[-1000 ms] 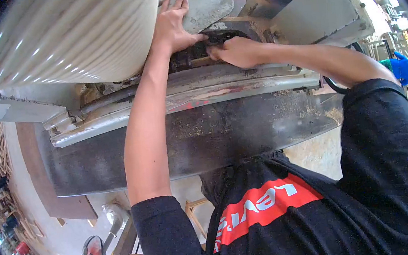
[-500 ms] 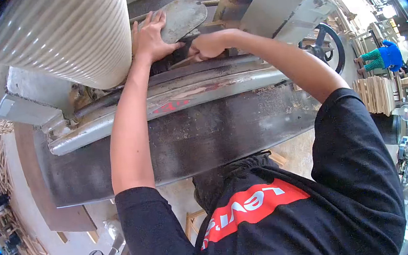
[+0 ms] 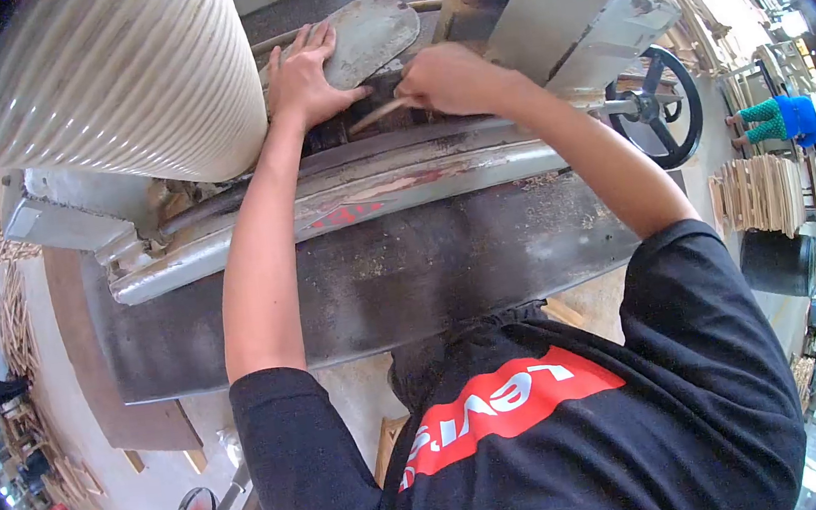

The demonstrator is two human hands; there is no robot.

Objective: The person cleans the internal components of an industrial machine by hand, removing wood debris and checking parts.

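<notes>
My left hand (image 3: 306,80) lies with its fingers spread on the grey rounded metal plate (image 3: 378,37) at the top of the machine. Its thumb points right, toward a dark gap in the machine (image 3: 338,130). Closed around a thin light-brown stick (image 3: 378,115), apparently wooden, is my right hand (image 3: 453,79), to the right of that gap. The stick slants down and left, its free end over the dark gap. What lies deeper in the gap is too dark to make out.
A wide ribbed hose (image 3: 136,74) stands close to my left forearm. A black handwheel (image 3: 655,108) sits right of the machine. The dark machine table (image 3: 381,278), strewn with wood dust, lies before my body. Stacked boards (image 3: 759,197) and a person in blue (image 3: 797,117) are farther right.
My right hand has moved up and right, lifting the stick so more of it shows. My left hand stays on the metal plate. The whole view has shifted slightly.
</notes>
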